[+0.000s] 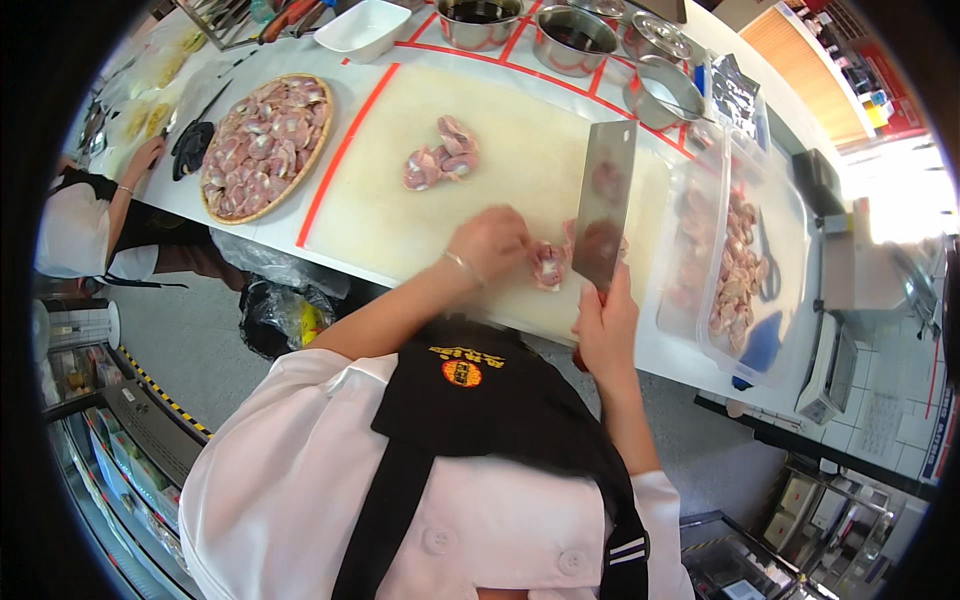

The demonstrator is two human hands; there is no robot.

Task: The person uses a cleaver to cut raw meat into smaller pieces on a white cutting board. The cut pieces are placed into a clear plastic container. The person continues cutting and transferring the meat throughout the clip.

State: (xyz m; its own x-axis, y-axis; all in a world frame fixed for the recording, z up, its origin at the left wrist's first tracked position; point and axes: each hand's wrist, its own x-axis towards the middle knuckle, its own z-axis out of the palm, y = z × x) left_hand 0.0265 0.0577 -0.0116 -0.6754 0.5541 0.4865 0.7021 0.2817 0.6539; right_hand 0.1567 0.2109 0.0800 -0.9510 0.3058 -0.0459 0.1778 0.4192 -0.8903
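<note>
My right hand (609,322) is closed on the handle of a cleaver (606,202), its broad blade raised upright over the right part of the white cutting board (360,180). My left hand (491,244), blurred, is beside a piece of raw gizzard (549,264) on the board; whether its fingers hold anything cannot be made out. More raw meat lies partly hidden behind the blade. A small group of raw gizzards (441,156) rests farther back on the board. To the right, cut pieces (735,277) fill part of a clear plastic container (712,247).
A round woven tray (327,142) heaped with raw gizzards stands left of the board. Steel pots (574,45) and a white dish (364,34) line the back. Scissors (766,262) lie by the container at right. At far left, a co-worker's hand (146,156) holds a knife.
</note>
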